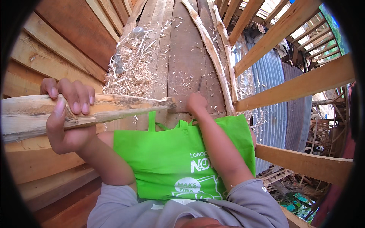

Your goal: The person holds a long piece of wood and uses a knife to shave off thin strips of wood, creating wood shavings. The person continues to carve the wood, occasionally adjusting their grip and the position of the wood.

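My left hand is wrapped round a thick, peeled wooden pole, which lies sideways across the left half of the head view. Its narrower, darker end points right, above a green tote bag spread over my lap. To the right of that end, my right hand is closed in a fist, apart from the pole. A thin dark blade sticks out beyond the fist, looking like a knife; its handle is hidden in my fingers.
A heap of wood shavings lies on the plank floor by the left board wall, with a clear cup at its far side. Two peeled poles run along the right side. Wooden railings stand beyond, over corrugated metal sheets.
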`<state>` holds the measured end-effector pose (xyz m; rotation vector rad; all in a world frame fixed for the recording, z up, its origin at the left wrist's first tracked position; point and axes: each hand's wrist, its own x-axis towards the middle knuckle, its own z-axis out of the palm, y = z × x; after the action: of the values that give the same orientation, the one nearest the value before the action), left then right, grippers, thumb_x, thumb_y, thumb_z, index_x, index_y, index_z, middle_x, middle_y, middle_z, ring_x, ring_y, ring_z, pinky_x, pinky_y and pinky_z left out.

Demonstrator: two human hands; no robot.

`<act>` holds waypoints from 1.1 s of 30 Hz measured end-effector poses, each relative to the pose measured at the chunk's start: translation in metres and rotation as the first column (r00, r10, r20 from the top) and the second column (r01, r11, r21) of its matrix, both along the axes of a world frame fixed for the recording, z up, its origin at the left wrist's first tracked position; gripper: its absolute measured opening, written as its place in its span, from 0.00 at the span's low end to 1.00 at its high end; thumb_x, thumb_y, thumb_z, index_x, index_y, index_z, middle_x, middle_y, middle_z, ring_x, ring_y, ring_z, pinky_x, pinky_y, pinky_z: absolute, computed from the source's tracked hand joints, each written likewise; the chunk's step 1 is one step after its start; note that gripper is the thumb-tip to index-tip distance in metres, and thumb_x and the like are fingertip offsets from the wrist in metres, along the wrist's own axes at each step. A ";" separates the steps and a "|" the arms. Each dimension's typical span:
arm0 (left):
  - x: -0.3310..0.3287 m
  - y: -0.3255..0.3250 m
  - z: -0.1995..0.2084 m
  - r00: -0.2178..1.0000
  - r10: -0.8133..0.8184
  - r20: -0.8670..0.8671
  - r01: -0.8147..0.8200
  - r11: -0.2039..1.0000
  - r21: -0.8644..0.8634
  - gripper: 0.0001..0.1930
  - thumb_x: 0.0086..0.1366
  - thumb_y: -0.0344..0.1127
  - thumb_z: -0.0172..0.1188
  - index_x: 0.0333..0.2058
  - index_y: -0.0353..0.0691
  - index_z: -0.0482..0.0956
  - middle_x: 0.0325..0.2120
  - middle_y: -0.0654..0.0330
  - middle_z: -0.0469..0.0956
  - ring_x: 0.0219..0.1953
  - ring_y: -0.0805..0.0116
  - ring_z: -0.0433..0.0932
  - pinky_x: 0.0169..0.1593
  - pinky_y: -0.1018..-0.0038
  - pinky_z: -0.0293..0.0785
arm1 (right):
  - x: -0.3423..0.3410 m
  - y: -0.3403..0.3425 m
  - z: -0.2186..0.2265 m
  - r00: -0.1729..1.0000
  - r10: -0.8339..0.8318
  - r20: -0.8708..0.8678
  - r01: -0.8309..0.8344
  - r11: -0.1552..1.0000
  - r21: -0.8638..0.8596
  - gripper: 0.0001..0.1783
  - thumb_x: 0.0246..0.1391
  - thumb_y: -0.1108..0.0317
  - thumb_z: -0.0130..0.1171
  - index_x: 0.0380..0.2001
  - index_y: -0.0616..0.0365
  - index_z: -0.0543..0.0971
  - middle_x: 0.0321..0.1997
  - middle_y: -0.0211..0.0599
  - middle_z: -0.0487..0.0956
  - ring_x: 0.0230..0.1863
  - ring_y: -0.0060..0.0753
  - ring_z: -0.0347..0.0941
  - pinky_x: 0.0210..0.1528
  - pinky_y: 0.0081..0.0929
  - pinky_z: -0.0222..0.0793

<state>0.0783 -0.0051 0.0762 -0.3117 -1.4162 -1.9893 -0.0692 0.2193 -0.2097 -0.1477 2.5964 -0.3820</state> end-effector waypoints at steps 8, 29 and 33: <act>0.024 -0.011 0.008 0.999 -0.045 -0.019 0.044 0.998 -0.033 0.13 0.58 0.35 0.51 0.40 0.43 0.61 0.22 0.63 0.62 0.24 0.75 0.62 0.37 0.71 0.60 | 0.004 -0.011 0.016 0.999 0.033 0.005 -0.027 0.903 -0.428 0.38 0.49 0.75 0.59 0.63 0.77 0.59 0.43 0.62 0.80 0.46 0.56 0.79 0.48 0.41 0.76; 0.020 -0.011 0.010 0.998 -0.060 -0.027 0.060 0.998 -0.014 0.14 0.55 0.33 0.52 0.39 0.41 0.60 0.21 0.61 0.64 0.23 0.73 0.64 0.35 0.72 0.63 | 0.015 -0.005 -0.015 0.858 0.479 0.184 -0.470 0.878 -0.090 0.30 0.48 0.75 0.57 0.57 0.69 0.67 0.35 0.53 0.83 0.36 0.50 0.81 0.49 0.46 0.72; 0.020 -0.012 0.009 0.997 -0.066 -0.027 0.065 0.997 -0.031 0.12 0.57 0.34 0.51 0.38 0.42 0.61 0.21 0.64 0.63 0.23 0.75 0.62 0.36 0.73 0.60 | 0.021 -0.007 -0.018 0.931 0.359 0.065 -0.300 0.855 -0.424 0.26 0.46 0.74 0.59 0.51 0.69 0.73 0.36 0.53 0.83 0.41 0.54 0.81 0.57 0.49 0.70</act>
<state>0.0987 -0.0168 0.0848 -0.4028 -1.4365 -2.0099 -0.0486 0.2119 -0.2278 -0.6793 2.2580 -0.7707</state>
